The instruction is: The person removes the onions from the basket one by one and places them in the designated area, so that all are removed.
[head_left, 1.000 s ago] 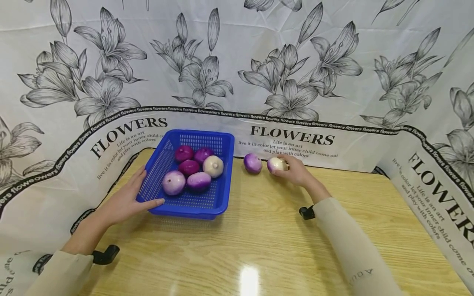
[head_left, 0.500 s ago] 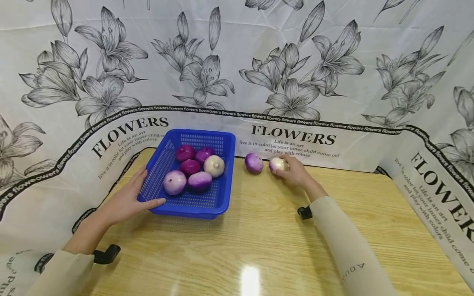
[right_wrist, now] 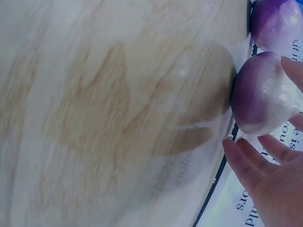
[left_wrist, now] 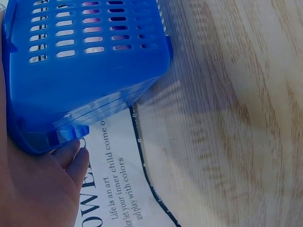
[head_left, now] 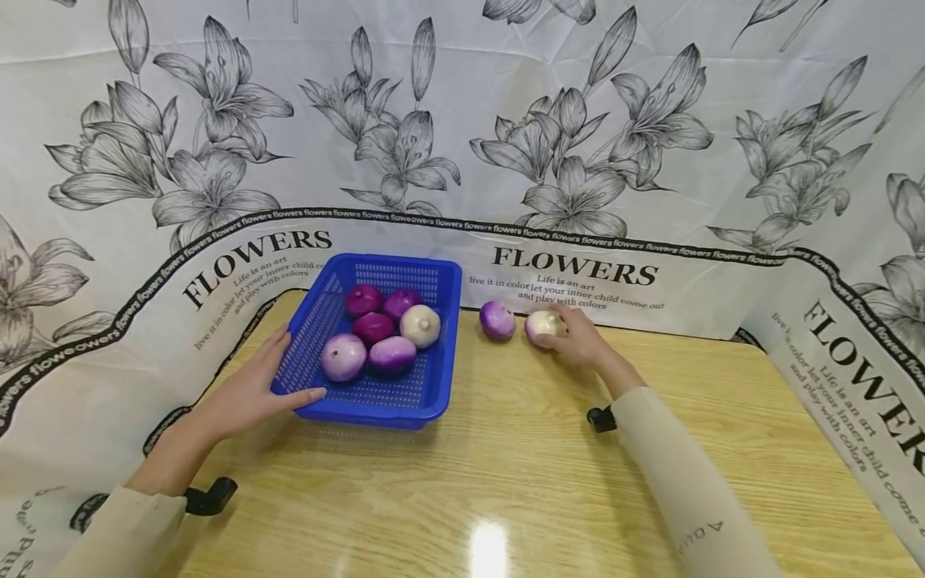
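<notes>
Barely anything moved since the earlier frame. Right of centre, your right hand [head_left: 581, 345] curls fingers [right_wrist: 240, 163] loosely round the outer onion [head_left: 542, 325]; centre-left, your left hand [head_left: 244, 389] grips the blue basket [head_left: 383, 417]. Risk: slack pinch, onion rolling along bench [head_left: 405, 498].

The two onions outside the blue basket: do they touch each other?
Apart. The head view shows it: a narrow strip of background separates the purple onion from the whiter onion, so their outlines never meet.
</notes>
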{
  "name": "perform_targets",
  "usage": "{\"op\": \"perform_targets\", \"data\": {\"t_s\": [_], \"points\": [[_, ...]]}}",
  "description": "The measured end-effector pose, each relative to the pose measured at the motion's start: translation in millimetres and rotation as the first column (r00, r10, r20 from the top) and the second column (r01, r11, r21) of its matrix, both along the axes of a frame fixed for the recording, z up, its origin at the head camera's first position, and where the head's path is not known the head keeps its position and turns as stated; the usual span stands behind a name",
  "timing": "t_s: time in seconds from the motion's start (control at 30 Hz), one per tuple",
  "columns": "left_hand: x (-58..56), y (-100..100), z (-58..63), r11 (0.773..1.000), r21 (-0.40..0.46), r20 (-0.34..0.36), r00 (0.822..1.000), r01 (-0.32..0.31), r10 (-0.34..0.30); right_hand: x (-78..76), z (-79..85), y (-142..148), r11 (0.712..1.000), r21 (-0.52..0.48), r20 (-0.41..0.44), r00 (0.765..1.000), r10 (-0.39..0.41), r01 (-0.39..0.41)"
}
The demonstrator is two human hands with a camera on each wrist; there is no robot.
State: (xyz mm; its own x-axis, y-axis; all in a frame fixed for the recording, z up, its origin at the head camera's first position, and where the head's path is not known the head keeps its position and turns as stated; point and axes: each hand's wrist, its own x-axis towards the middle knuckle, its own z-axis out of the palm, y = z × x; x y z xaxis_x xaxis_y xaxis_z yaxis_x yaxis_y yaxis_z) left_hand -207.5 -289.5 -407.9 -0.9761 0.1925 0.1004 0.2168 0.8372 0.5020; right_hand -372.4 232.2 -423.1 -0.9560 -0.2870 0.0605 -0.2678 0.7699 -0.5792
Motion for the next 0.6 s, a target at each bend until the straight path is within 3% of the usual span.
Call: {"op": "perform_targets", "data": {"t_s": [0.3, 0.6], "points": [[-0.1, 1, -0.3, 1.000, -0.007, 0.001, 1.000, -0.002, 0.002, 12.1, 15.4, 3, 0.998, 0.025, -0.084, 0.995, 0.058, -0.056], [-0.2, 0, -0.4, 1.000, 0.001, 0.003, 1.000, 0.001, -0.001, 30.1, 31.6, -16, 0.991, -0.009, -0.143, 0.981, 0.134, -0.137]]}}
